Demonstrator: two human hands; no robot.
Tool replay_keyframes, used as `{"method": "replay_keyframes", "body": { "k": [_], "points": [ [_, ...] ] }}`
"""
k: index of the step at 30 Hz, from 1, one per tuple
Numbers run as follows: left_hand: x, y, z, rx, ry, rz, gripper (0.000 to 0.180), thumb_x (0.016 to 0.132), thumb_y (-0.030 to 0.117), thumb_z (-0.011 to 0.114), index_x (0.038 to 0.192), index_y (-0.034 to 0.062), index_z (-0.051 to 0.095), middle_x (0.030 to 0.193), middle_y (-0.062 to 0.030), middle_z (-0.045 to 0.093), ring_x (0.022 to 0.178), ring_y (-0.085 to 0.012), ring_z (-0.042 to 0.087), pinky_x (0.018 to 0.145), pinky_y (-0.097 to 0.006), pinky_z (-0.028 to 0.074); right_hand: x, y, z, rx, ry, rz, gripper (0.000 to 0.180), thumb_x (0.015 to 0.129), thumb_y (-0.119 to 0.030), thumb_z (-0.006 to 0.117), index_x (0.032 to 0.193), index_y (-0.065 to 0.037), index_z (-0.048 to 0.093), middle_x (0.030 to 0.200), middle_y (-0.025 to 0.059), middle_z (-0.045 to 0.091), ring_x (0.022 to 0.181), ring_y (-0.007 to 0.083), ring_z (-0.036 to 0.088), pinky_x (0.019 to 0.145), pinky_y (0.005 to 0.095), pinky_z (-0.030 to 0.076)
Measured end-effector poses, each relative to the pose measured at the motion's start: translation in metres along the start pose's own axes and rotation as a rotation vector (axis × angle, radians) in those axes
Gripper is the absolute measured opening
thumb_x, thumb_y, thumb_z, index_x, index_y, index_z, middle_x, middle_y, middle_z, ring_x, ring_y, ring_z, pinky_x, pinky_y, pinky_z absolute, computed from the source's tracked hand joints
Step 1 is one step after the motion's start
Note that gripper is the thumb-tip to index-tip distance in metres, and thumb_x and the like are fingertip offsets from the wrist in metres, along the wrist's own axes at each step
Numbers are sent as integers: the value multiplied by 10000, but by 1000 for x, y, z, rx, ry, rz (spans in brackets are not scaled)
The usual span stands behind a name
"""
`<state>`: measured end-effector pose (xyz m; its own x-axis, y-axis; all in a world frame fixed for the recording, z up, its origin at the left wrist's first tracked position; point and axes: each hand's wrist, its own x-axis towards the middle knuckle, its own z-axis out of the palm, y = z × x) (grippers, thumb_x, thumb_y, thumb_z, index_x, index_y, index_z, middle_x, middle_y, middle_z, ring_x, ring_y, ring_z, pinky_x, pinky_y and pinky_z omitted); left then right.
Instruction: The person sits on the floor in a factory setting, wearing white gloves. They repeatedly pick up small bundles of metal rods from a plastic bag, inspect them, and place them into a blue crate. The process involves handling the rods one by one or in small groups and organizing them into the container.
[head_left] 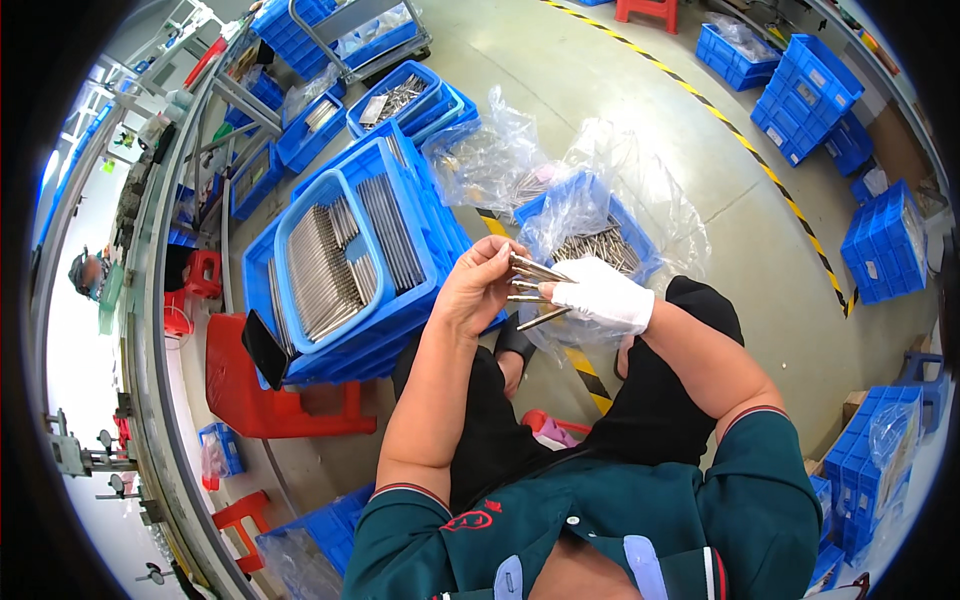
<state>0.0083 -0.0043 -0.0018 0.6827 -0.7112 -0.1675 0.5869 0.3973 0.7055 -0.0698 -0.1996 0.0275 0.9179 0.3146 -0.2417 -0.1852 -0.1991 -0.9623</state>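
Above my knees, my right hand (604, 296) wears a white glove and is closed round several slender metal rods (543, 318). The rods fan out to the left between its fingers. My left hand (480, 282), bare, has its thumb and fingers pinched together at the left end of the uppermost rod. Its fingertips partly hide that end. Just beyond my hands, a blue bin (640, 236) lined with clear plastic holds many similar rods (600, 248) lying loose.
To my left, a light-blue tray (337, 180) with rows of metal rods sits on stacked blue crates (262, 262). A red stool (228, 365) stands beside them. Clear plastic bags (483, 160) lie ahead. More blue crates (884, 245) stand right, beyond a black-and-yellow floor line (735, 128).
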Motion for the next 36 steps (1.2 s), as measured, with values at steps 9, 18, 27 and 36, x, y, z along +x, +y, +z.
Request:
{"method": "replay_keyframes", "body": {
  "k": [9, 18, 27, 36],
  "points": [
    [1, -2, 9, 24, 69, 41, 165, 884, 184, 615, 965, 40, 613, 884, -62, 637, 802, -159, 605, 754, -310, 483, 2, 2, 1, 33, 24, 13, 303, 867, -319, 572, 827, -21, 611, 667, 15, 518, 637, 102, 449, 581, 272, 375],
    [-4, 2, 19, 614, 262, 329, 217, 874, 206, 645, 906, -9, 653, 793, -8, 616, 722, -71, 509, 696, -229, 408, 8, 0, -3, -81, 18, 61, 335, 876, -338, 545, 818, -11, 585, 671, 35, 512, 647, 121, 453, 593, 293, 387],
    [-8, 0, 25, 841, 398, 509, 206, 856, 173, 645, 875, -31, 622, 724, -11, 556, 692, -77, 487, 640, -234, 414, 10, -1, -3, -209, -16, 49, 371, 877, -406, 527, 835, -44, 596, 674, 44, 532, 637, 151, 483, 591, 317, 392],
    [-11, 7, 20, 1031, 181, 294, 232, 946, 218, 512, 919, -9, 551, 707, -17, 480, 681, -89, 446, 610, -259, 391, 6, 5, 1, -4, -54, -12, 289, 882, -318, 545, 831, -34, 574, 668, 48, 523, 641, 122, 461, 578, 297, 397]
  ]
}}
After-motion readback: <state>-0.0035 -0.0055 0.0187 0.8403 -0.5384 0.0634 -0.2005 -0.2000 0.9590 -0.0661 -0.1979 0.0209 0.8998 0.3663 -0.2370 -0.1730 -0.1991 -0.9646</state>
